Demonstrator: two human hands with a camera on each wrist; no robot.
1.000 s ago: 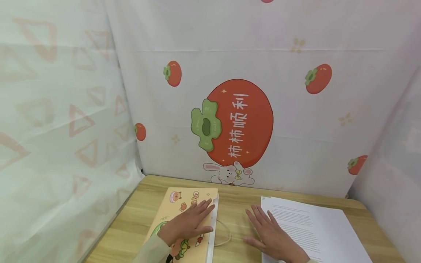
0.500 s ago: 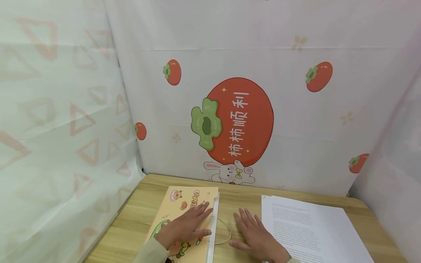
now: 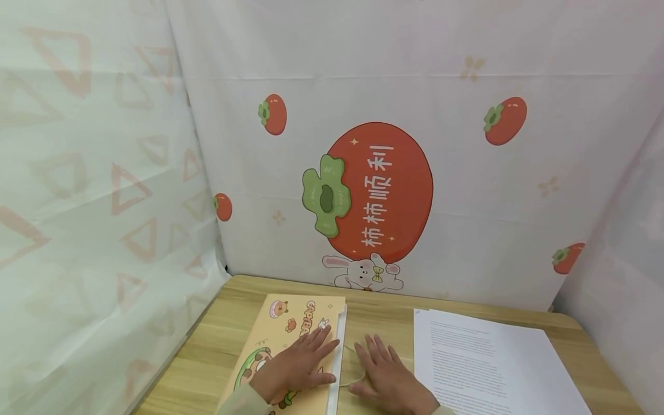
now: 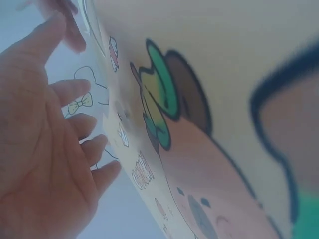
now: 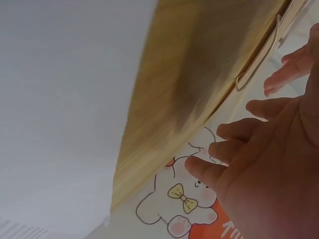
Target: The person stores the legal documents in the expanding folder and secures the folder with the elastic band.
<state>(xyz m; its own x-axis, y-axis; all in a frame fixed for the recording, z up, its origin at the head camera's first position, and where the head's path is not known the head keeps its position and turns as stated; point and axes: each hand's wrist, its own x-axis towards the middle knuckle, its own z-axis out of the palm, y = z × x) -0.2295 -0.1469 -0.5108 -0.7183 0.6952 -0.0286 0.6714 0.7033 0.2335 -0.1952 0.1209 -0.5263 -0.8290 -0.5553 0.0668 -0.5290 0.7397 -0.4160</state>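
A yellow-orange file folder (image 3: 280,323) with cartoon capybara prints lies on the left of the table. My left hand (image 3: 298,366) is over its right side, fingers spread and holding nothing; in the left wrist view a gap shows between palm and cover. A thin elastic cord (image 3: 358,380) loops out from the folder's right edge. Close by the loop is my right hand (image 3: 389,374), fingers extended, above the table between the folder and a stack of printed paper (image 3: 467,357). In the right wrist view the cord (image 5: 264,59) runs along the folder's edge, apart from the fingers.
The wood-grain table (image 3: 378,314) meets a white cloth backdrop (image 3: 467,202) printed with persimmons and a rabbit. Another cloth wall (image 3: 104,230) stands along the left side, and one more on the right.
My right hand has moved left, from over the paper's edge to beside the folder's cord. The left hand has shifted only slightly over the folder.
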